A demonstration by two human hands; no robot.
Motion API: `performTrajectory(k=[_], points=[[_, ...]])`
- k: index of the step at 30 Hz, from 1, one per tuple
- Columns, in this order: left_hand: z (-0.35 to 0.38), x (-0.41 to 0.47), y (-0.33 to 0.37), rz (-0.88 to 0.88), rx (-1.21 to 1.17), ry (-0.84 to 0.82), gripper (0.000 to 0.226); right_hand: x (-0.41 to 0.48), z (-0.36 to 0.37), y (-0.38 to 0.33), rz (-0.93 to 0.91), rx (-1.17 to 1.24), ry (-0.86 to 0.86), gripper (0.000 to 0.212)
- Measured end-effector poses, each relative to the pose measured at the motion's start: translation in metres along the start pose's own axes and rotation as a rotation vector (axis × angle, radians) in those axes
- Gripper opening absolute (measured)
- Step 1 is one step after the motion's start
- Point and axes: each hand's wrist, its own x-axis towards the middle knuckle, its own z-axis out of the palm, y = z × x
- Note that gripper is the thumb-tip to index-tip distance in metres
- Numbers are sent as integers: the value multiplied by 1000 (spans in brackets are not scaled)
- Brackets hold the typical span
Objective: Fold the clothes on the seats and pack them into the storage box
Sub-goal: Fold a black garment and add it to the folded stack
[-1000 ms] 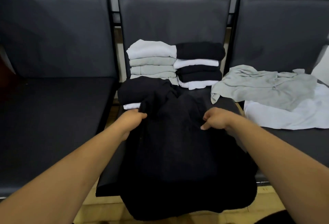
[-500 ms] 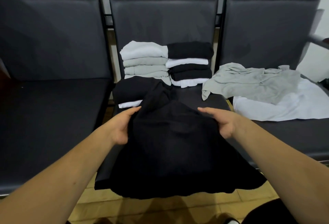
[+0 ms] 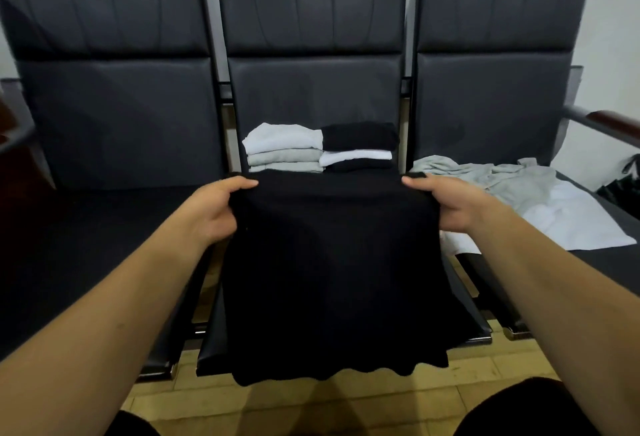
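Left hand [image 3: 211, 208] and right hand [image 3: 450, 203] each pinch a top corner of one black shirt [image 3: 332, 269]; two folded stacks [image 3: 320, 148] sit behind, two loose garments [image 3: 512, 200] beside.

The left seat [image 3: 104, 227] lies bare; 2 folded stacks [image 3: 318, 148] crowd the middle seat's back; loose clothes [image 3: 519, 200] cover the right seat.
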Motion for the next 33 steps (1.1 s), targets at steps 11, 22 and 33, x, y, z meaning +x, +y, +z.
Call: performTrajectory(k=[11, 22, 33], points=[[-5, -20, 43, -73, 121, 48, 21, -25, 2, -24, 114, -71, -154, 45], [1, -34, 103, 353, 67, -61, 32, -47, 18, -70, -386, 416, -179, 57], [30, -49, 169, 418, 269, -138, 27, -44, 59, -82, -110, 46, -147, 27]])
